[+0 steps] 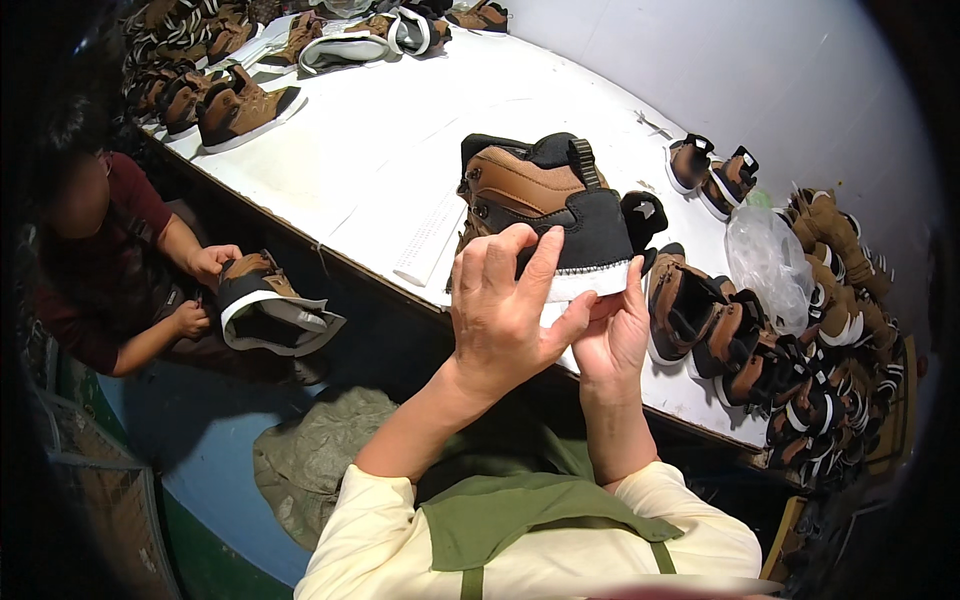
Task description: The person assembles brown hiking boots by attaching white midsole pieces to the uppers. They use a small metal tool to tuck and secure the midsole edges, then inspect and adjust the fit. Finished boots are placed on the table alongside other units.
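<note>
A brown and black shoe upper [535,185] with a white stitched lower edge is held up in front of me, over the near side of the white table [380,150]. My left hand [500,305] is closed on its near lower side, index finger pressed on the black panel and thumb by the white edge. At the white edge's right end, my right hand [615,330] pinches the upper; some of its fingers are hidden behind. Dark parts of shoes show behind the held upper.
Several brown shoes [690,310] and a clear plastic bag [765,260] line the table's right side, beside a heap of shoe uppers [845,270]. More shoes [240,105] stand at the far left. A co-worker [110,240] at left holds another upper [275,310]. A crumpled sack [315,460] lies on the floor.
</note>
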`<state>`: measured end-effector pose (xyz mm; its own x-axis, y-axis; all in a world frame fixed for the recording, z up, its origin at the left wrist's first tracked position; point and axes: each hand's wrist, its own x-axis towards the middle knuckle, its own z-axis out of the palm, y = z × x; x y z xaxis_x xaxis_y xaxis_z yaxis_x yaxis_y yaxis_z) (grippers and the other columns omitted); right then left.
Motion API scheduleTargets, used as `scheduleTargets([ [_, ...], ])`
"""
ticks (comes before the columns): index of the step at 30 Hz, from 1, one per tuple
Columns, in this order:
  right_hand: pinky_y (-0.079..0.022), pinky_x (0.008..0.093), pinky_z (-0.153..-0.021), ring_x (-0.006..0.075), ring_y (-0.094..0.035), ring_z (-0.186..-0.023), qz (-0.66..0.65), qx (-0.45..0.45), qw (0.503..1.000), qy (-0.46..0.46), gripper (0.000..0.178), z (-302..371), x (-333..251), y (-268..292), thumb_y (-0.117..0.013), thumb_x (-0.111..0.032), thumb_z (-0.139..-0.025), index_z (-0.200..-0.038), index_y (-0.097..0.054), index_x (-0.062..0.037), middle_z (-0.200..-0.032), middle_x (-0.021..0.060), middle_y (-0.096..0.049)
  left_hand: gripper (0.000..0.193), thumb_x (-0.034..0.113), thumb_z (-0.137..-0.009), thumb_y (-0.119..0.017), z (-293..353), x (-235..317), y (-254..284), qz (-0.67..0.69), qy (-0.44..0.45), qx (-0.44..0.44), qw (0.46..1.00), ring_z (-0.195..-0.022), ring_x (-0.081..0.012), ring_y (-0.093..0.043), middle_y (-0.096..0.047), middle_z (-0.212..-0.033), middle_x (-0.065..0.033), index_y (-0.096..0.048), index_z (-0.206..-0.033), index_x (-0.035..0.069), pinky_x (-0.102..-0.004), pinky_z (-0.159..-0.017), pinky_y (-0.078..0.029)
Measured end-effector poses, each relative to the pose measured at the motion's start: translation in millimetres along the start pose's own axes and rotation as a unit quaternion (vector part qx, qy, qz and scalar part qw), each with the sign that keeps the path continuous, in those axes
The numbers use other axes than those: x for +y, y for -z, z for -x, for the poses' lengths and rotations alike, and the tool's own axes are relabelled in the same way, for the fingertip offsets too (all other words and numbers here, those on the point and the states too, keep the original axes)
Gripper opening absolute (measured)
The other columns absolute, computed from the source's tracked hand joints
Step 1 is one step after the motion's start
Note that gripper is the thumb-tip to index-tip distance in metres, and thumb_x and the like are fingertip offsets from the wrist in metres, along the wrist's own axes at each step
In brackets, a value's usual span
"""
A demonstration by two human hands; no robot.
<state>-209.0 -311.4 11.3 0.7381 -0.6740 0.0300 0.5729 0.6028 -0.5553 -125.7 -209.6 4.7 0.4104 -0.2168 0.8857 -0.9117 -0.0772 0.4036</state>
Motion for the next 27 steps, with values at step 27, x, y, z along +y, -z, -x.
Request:
scheduleTargets([
  [27, -0.052, 0.0236, -0.081, 0.0021, -0.062, -0.07, -0.053, -0.094, 0.989, -0.096, 0.027, 1.4, -3.7, 12.5, -0.059, -0.029, -0.096, -0.078, -0.067, -0.0117, -0.076, -0.0037, -0.069, 0.062, 0.041, -0.082, -0.064, -2.9, 13.3, -13.8, 0.018, 0.0, 0.072, 0.997, -0.098, -0.0307, -0.047, -0.049, -0.108, -0.0198, -0.057, -0.114, -0.012, -0.0439, -0.09, -0.038],
])
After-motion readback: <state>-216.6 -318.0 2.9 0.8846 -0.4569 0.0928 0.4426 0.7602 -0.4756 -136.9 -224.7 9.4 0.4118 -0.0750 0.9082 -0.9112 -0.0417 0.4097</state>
